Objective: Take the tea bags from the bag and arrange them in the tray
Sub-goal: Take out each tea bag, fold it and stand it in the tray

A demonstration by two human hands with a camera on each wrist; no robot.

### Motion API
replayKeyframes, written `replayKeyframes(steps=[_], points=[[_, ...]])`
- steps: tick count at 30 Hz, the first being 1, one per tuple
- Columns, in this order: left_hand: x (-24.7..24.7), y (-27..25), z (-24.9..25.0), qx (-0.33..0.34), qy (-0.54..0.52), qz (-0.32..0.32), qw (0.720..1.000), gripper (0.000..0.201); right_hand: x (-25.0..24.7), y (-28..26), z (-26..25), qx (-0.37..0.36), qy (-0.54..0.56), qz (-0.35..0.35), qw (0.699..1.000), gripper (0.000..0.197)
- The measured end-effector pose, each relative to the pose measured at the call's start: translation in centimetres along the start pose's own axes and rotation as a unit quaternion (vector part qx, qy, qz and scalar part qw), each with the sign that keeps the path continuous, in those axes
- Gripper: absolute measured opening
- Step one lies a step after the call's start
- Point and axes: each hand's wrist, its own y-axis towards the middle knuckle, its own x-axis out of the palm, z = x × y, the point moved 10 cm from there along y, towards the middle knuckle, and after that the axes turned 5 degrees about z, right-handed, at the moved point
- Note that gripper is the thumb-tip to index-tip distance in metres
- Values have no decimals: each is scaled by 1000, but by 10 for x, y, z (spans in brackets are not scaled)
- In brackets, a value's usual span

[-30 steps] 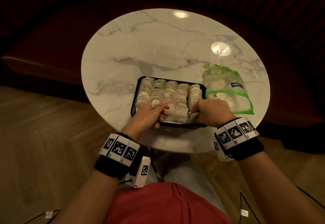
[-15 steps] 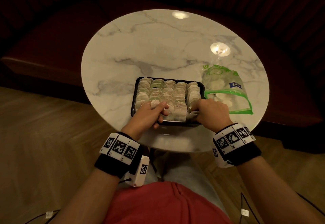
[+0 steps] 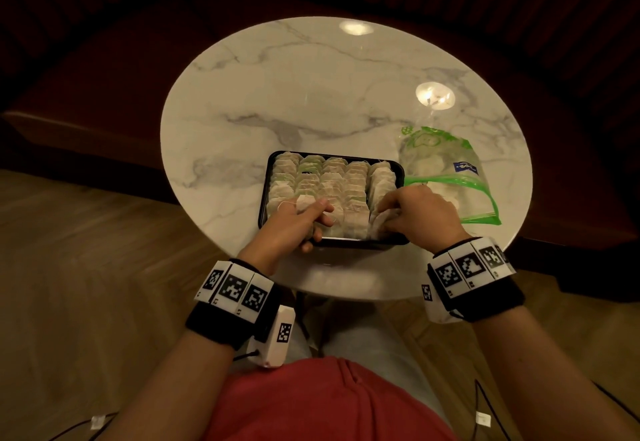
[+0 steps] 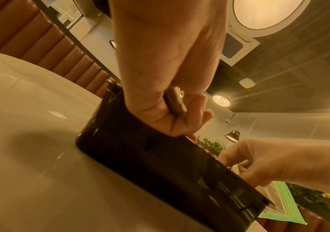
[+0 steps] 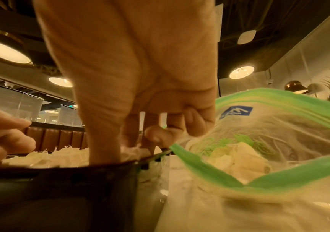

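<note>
While in the tray, tea bags under both hands

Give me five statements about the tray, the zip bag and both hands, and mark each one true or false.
1. The black tray holds rows of tea bags. True.
2. The zip bag lies left of the tray. False: it lies to the right.
3. The zip bag is empty. False: tea bags still show inside it.
4. The right hand reaches into the tray's near right corner. True.
5. The left hand rests flat on the marble table. False: it holds a tea bag at the tray's near edge.
</note>
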Motion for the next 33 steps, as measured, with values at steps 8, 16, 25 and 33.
replayKeyframes(steps=[8, 16, 25, 33], points=[[-1, -1, 1, -3, -1, -1, 1000, 23, 4, 8, 4, -13, -26, 25, 999, 17], [-1, -3, 4, -4, -6, -1, 1000, 24, -14, -1, 0, -21, 1, 128, 992, 24], [-1, -8, 6, -39, -61, -12, 997, 37, -5, -14, -8, -50, -39, 119, 991, 16], [16, -16, 16, -50, -39, -85, 994, 68, -32, -30, -78, -133, 146, 177, 964, 27]])
